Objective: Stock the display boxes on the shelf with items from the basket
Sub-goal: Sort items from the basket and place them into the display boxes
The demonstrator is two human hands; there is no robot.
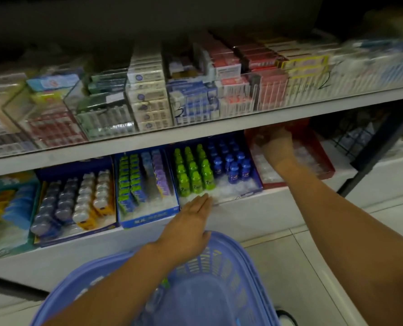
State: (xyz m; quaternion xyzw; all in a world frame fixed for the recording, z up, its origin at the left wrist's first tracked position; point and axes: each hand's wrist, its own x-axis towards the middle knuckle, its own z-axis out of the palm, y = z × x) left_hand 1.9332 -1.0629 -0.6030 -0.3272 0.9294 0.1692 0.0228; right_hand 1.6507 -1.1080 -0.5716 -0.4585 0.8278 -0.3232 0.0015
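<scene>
Clearly the basket (247, 260) is sitting low between the forearms, nearer the left hand (191, 222), which is lying flat, fingers straight, at the blue display box (243, 192) front; the right hand (277, 143) is reaching into the red display box (324, 162), grip unreadable.

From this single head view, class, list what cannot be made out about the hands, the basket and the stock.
1. Head view, right hand: its fingers are lost in shadow and blur under the upper shelf, inside the red display box; whether it holds anything is unclear.
2. Head view, basket: its contents are hidden by the left forearm and blur; the bottom edge cuts it off.
3. Head view, packs on the upper shelf: print blurred, unreadable.
</scene>
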